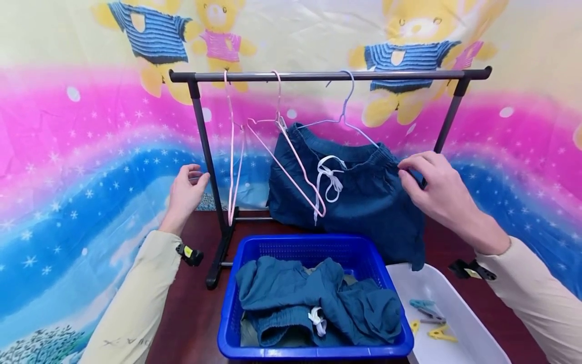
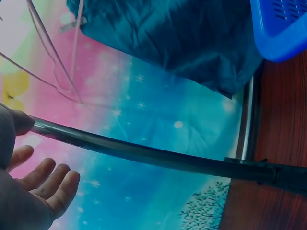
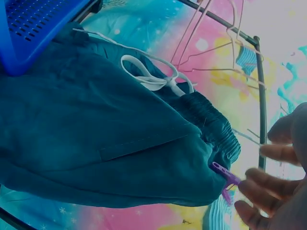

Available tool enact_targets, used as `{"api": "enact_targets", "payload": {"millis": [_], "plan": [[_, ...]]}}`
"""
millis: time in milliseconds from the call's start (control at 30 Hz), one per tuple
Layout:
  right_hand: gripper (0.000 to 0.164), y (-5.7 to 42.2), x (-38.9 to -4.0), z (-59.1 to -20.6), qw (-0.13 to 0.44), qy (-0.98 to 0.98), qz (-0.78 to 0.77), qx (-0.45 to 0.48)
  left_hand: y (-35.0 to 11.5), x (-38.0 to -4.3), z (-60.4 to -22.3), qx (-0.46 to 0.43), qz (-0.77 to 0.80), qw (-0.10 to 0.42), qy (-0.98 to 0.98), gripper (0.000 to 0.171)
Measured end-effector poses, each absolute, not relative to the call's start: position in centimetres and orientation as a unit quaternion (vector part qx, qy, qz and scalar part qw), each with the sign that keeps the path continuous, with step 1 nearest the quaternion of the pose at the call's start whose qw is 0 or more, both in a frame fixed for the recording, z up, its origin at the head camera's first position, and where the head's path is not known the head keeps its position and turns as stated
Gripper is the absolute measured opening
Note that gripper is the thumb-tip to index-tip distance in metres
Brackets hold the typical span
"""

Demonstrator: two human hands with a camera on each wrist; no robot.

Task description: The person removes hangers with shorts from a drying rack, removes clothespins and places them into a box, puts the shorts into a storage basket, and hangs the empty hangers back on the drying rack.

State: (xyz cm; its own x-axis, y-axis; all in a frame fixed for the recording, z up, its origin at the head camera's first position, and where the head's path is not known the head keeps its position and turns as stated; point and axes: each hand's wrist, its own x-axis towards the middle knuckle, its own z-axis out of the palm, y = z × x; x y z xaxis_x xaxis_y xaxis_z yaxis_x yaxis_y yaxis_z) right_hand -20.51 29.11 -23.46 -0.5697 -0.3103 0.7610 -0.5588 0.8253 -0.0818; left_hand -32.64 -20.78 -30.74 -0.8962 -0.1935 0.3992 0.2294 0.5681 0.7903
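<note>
Dark blue shorts (image 1: 364, 202) hang from a lilac hanger (image 1: 342, 120) (purple clip (image 3: 225, 173) at the waistband). The right hand (image 1: 436, 182) is beside them, fingers partly spread, no grip visible; the left hand (image 1: 187, 188), fingers loosely parted, empty, is near 2 pink hangers (image 1: 232, 151).

The head view is bright and evenly lit, with soft shading in the folds of the drawstring shorts (image 1: 364, 202) and only faint shadows; the bear-print backdrop (image 1: 309, 30) looks pale at the top. Both wrist views are murkier, with a cool teal cast. In the left one, the black rack post (image 2: 144, 151) bows and the left hand (image 2: 33, 196) sits dim. In the right one, glare bleaches the right side, leaving the right hand (image 3: 288, 187) dark and soft-edged
</note>
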Motion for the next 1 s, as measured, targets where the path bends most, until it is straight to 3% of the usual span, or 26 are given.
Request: {"api": "enact_targets", "payload": {"millis": [133, 233, 400, 533, 667, 800, 1000], "plan": [[0.025, 29.3, -21.2, -23.1, 0.387, -0.882, 0.175, 0.203, -20.6, -33.9, -31.5, -0.012, -0.474, 0.227, -0.851, 0.060], [0.039, 29.7, -21.6, -23.0, 0.373, -0.895, 0.186, 0.160, -20.5, -34.4, -31.7, -0.020, -0.479, 0.220, -0.850, 0.062], [0.074, 30.8, -22.4, -23.3, 0.273, -0.935, 0.209, 0.092, -20.2, -34.9, -31.8, -0.027, -0.476, 0.221, -0.851, 0.060], [0.062, 31.9, -23.4, -23.9, 0.206, -0.955, 0.200, 0.078, -19.8, -35.2, -31.7, -0.023, -0.469, 0.239, -0.850, 0.053], [0.037, 32.3, -24.0, -24.6, 0.216, -0.953, 0.188, 0.104, -19.4, -35.2, -31.5, -0.011, -0.466, 0.240, -0.851, 0.048], [0.031, 31.8, -24.5, -24.9, 0.243, -0.942, 0.194, 0.127, -19.4, -35.1, -31.4, -0.006, -0.471, 0.232, -0.851, 0.048], [0.032, 31.2, -24.8, -25.3, 0.240, -0.940, 0.221, 0.104, -19.5, -35.0, -31.3, -0.003, -0.470, 0.219, -0.855, 0.052]]}}
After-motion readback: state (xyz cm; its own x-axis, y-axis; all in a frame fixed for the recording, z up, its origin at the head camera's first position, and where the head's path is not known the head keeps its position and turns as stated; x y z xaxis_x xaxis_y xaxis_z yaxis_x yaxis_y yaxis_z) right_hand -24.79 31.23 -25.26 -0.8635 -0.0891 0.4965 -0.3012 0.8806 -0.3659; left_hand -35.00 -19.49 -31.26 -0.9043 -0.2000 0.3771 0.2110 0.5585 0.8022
